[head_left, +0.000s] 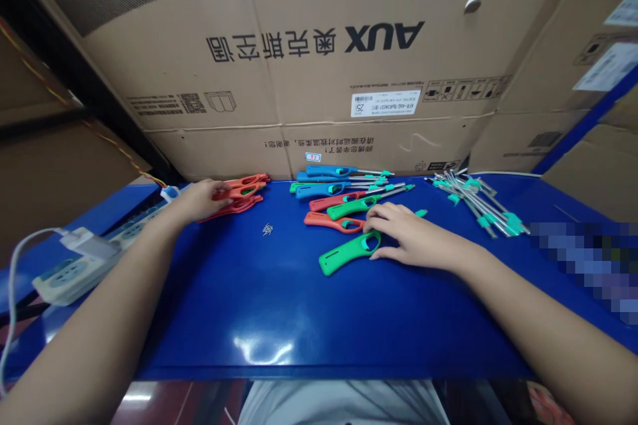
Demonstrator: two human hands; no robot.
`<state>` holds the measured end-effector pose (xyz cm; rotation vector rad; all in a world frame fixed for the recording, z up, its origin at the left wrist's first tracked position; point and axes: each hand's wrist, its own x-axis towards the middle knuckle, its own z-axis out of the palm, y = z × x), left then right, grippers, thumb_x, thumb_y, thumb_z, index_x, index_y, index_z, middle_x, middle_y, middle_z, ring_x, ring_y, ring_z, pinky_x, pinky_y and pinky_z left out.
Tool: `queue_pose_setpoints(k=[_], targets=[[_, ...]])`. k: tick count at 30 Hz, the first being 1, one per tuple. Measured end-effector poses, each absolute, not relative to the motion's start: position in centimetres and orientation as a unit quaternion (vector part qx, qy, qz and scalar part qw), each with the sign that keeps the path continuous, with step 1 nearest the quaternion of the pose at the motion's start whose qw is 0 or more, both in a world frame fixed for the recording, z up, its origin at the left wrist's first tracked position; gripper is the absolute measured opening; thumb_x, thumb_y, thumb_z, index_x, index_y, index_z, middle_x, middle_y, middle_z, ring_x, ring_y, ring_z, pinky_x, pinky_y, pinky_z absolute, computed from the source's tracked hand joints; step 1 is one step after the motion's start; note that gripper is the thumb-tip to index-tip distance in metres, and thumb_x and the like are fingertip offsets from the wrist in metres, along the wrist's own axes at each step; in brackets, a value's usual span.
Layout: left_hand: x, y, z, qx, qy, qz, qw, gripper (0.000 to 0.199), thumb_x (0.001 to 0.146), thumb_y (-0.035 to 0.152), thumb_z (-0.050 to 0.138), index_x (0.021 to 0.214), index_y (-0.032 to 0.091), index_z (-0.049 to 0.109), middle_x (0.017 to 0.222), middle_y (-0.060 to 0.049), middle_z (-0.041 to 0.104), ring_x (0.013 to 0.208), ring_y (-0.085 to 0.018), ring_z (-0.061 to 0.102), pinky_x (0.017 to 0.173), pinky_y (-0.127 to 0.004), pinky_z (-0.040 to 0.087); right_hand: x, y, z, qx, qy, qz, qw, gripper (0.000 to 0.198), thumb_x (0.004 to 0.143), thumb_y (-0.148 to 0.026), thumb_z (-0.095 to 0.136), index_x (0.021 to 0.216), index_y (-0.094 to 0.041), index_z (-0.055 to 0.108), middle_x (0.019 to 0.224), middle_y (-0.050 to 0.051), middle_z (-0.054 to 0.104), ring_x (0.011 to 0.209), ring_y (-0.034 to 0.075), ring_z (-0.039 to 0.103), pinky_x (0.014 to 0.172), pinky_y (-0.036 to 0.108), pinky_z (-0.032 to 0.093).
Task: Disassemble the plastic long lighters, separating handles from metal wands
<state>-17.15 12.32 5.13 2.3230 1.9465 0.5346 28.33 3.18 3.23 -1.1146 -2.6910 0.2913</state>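
Observation:
My left hand (203, 202) is at the back left of the table, its fingers closed on one of several red lighter handle shells (252, 202) piled there. With my right hand (411, 234) I grip the front end of a green gas lighter (343, 256), which lies on the table with its handle towards the left; the hand hides most of its rod. Just behind it are an orange-red lighter (323, 220) and another green lighter (351, 207). Further back lie a red lighter (331, 201) and several blue lighters (319, 190), their metal rods pointing right.
Several metal lighter rods with teal parts (481, 202) lie heaped at the back right. Small screws (268, 230) sit on the blue table (279, 305). A white power strip (74, 275) with a plugged-in charger runs along the left. A cardboard wall (299, 80) closes the back.

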Motion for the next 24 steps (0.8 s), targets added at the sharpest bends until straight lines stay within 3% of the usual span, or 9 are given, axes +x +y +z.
queue_pose_setpoints(k=[6,11,14,17,20,22,24], targets=[[-17.2,12.4,5.1,0.719,0.684,0.123,0.002,0.029,0.086,0.033,0.062,0.103,0.010,0.068,0.092,-0.007,0.071,0.087,-0.024,0.064,0.080,-0.033,0.049,27.6,3.0,2.8,-0.373,-0.904,0.135,0.159,0.017,0.098,-0.034,0.061,0.107,-0.021,0.056,0.111,0.009,0.064,0.104,0.025,0.059,0.094,0.042,0.048],[-15.7,11.7,5.6,0.717,0.685,0.128,-0.025,0.030,0.085,0.027,0.060,0.106,0.008,0.069,0.097,-0.008,0.067,0.100,-0.030,0.062,0.091,-0.038,0.048,27.2,2.5,3.0,-0.401,-0.903,0.073,0.134,0.048,0.088,-0.047,0.073,0.123,-0.020,0.055,0.122,0.013,0.062,0.114,0.032,0.056,0.095,0.047,0.048],[-12.9,10.5,6.1,0.750,0.627,0.201,-0.064,0.034,0.086,0.026,0.058,0.113,0.008,0.068,0.111,-0.013,0.065,0.114,-0.035,0.059,0.103,-0.045,0.045,26.9,2.5,3.1,-0.417,-0.902,0.062,0.091,0.042,0.088,-0.049,0.073,0.114,-0.019,0.061,0.116,0.013,0.064,0.106,0.032,0.059,0.089,0.046,0.049],[-8.5,8.3,6.0,0.807,0.535,0.248,-0.032,0.032,0.093,0.035,0.055,0.114,0.015,0.069,0.118,-0.011,0.067,0.113,-0.029,0.062,0.105,-0.041,0.047,26.7,2.5,3.3,-0.421,-0.900,0.079,0.083,0.038,0.087,-0.049,0.074,0.106,-0.018,0.061,0.109,0.012,0.066,0.101,0.030,0.059,0.086,0.043,0.049],[-3.8,5.1,4.9,0.879,0.397,0.239,0.117,0.028,0.098,0.039,0.056,0.114,0.020,0.070,0.116,-0.008,0.071,0.109,-0.024,0.066,0.101,-0.038,0.050,26.5,2.3,3.1,-0.421,-0.898,0.093,0.089,0.042,0.084,-0.051,0.077,0.105,-0.019,0.059,0.107,0.010,0.065,0.101,0.029,0.058,0.086,0.040,0.048],[-1.4,3.2,3.7,0.899,0.339,0.195,0.195,0.034,0.096,0.036,0.064,0.128,0.024,0.065,0.127,-0.006,0.068,0.118,-0.023,0.064,0.105,-0.037,0.050,26.2,2.0,3.0,-0.420,-0.897,0.107,0.087,0.045,0.082,-0.052,0.078,0.105,-0.019,0.058,0.107,0.009,0.065,0.101,0.028,0.058,0.085,0.039,0.047],[0.1,1.9,2.6,0.906,0.312,0.177,0.223,0.037,0.093,0.032,0.070,0.129,0.022,0.064,0.129,-0.008,0.068,0.122,-0.024,0.062,0.106,-0.037,0.049,25.9,1.7,3.0,-0.423,-0.896,0.114,0.079,0.047,0.081,-0.054,0.079,0.105,-0.019,0.059,0.107,0.009,0.065,0.102,0.028,0.058,0.084,0.037,0.047]])
